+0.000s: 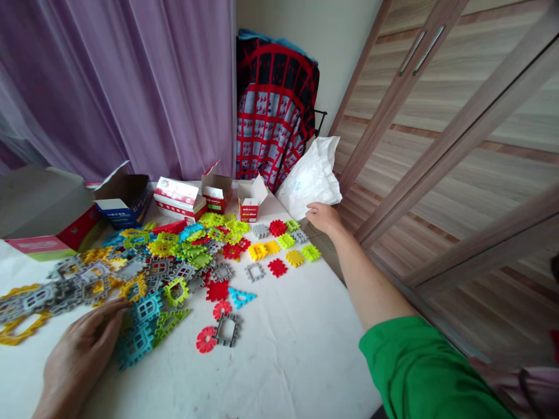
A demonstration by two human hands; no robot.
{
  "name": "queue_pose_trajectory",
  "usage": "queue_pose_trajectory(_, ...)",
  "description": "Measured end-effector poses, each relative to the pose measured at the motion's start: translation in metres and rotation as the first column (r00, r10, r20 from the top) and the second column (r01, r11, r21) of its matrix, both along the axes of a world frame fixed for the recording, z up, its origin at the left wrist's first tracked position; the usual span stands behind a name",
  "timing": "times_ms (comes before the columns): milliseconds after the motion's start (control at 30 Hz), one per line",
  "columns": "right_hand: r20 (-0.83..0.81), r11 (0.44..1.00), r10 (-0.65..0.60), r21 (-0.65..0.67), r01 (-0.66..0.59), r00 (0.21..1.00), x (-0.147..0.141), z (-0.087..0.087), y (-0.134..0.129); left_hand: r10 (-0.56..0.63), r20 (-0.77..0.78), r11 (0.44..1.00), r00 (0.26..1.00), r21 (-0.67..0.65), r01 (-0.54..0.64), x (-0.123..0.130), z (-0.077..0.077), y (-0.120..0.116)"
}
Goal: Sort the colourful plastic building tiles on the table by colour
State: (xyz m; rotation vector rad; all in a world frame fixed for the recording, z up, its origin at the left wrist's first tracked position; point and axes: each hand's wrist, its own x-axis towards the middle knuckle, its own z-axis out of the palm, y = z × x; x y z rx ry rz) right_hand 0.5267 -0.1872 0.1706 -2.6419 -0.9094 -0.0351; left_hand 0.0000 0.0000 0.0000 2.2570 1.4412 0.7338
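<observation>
My left hand (85, 343) rests on the table at the near left, against the edge of a pile of interlocking plastic building pieces. Its fingers are loosely bent, and their tips lie beside blue window-shaped pieces (146, 308). At the table's far right corner, my right hand (324, 218) is closed on the lower edge of a white crinkled bag (312, 180). The bag stands tilted, and its contents are hidden. Near that hand lie small groups of square pieces: red (278, 227), yellow (294, 258), lime green (311, 252) and grey (261, 231).
Several open cardboard boxes line the back, including a blue box (124, 201) and a red-and-white box (179, 198). A dark grey piece (227, 330) with red discs (206, 340) lies mid-table. Wooden wardrobe doors (437, 145) stand right; a patterned cloth (271, 110) hangs behind.
</observation>
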Motion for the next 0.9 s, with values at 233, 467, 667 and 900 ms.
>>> queue_pose_trajectory(233,-0.236,0.891,0.31,0.41,-0.195,0.921,-0.115,-0.079,0.006,-0.021,0.024,0.997,0.999,0.08,0.019,0.002,0.003,-0.002)
queue_pose_trajectory(467,-0.108,0.793,0.403,0.537,-0.288,0.909,-0.193,-0.145,-0.008,-0.021,0.043,0.997,0.999,0.079,0.018,0.004,0.001,-0.003)
queue_pose_trajectory(667,-0.011,0.804,0.328,0.528,-0.273,0.945,-0.199,-0.152,-0.022,-0.048,0.074,0.996,0.996,0.084,0.042,0.007,0.009,-0.007)
queue_pose_trajectory(900,0.102,0.774,0.467,0.434,-0.461,0.879,-0.217,-0.16,-0.019,0.001,0.083,0.998,0.997,0.059,-0.006,0.008,0.009,-0.012)
